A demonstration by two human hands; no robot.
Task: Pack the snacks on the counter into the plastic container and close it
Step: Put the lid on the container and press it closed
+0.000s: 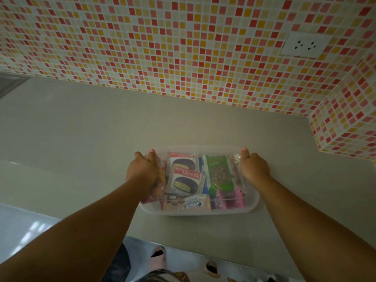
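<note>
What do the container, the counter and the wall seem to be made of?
Container: clear, slightly frosted plastic; the snacks show through it.
Counter: smooth matte grey, perhaps stone or laminate; unclear.
Wall: small glossy mosaic tiles, or a tile-look sheet.

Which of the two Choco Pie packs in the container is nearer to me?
The Choco Pie pack with its full name readable. It lies toward the near side and overlaps the other pack, whose label is partly cut off, toward the wall.

Snacks in container on counter
</note>
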